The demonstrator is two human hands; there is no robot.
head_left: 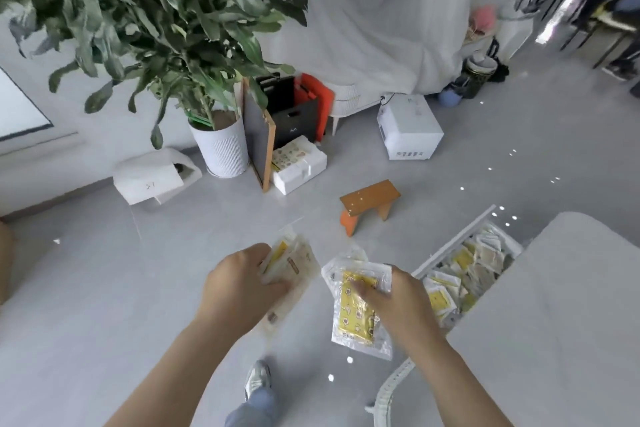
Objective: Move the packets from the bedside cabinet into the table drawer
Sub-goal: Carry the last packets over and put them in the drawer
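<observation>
Standing beside the worktop point(554, 305), the person carries packets in both hands above the floor point(104, 288). The left hand point(239, 284) has its fingers curled round a fanned bundle of pale packets point(294, 270), gripped at one edge so that the rest hangs free. The right hand point(398, 305) clamps thumb and fingers across a stack of yellow-printed packets point(353, 319), held nearly flat. The table drawer point(460, 239) stands pulled out from under the worktop, just beside the right hand, and holds a loose layer of stored packets point(464, 270). Both carried bundles are clear of it and not yet over its opening. No bedside cabinet can be identified in view. In the inspector's judgement the transfer is at its carrying stage, and the load seems split between two hands to take more per trip. The right stack, being nearest, looks likely to go in first. The loosely fanned left bundle may shed a slippery wrapper.
</observation>
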